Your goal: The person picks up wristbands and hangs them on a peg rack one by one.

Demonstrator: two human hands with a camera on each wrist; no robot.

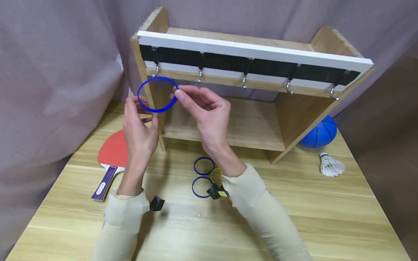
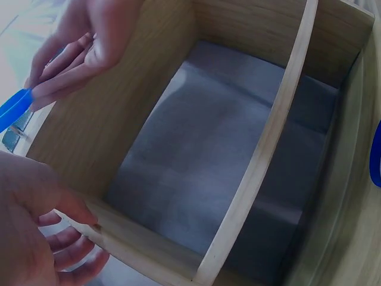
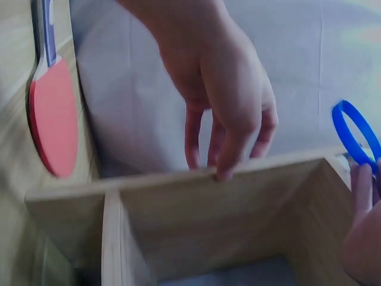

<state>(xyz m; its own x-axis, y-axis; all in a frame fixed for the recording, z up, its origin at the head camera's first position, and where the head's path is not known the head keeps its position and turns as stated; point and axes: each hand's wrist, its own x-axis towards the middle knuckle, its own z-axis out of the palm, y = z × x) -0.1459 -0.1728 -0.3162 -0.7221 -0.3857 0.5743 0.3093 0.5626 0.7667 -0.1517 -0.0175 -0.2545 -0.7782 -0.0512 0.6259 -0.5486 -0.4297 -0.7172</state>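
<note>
My right hand (image 1: 210, 116) pinches a thin blue ring (image 1: 168, 107) between thumb and fingers. The ring is held in front of the leftmost silver hook (image 1: 157, 69) of a wooden shelf (image 1: 294, 119); in the head view its top edge lies just below that hook's tip, and I cannot tell whether they touch. With its thumb on the front edge and fingers on the outer side, my left hand (image 1: 140, 134) grips the shelf's left side panel (image 3: 178, 185). Several hooks line the black-and-white front rail (image 1: 225, 59).
On the table (image 1: 183, 232) lie two more blue rings (image 1: 193, 187), a yellow ring (image 1: 211, 175) and a partly hidden orange piece (image 1: 229, 201). A red table-tennis paddle (image 1: 112, 150) lies left. A blue ball (image 1: 321, 132) and a shuttlecock (image 1: 330, 165) are right of the shelf.
</note>
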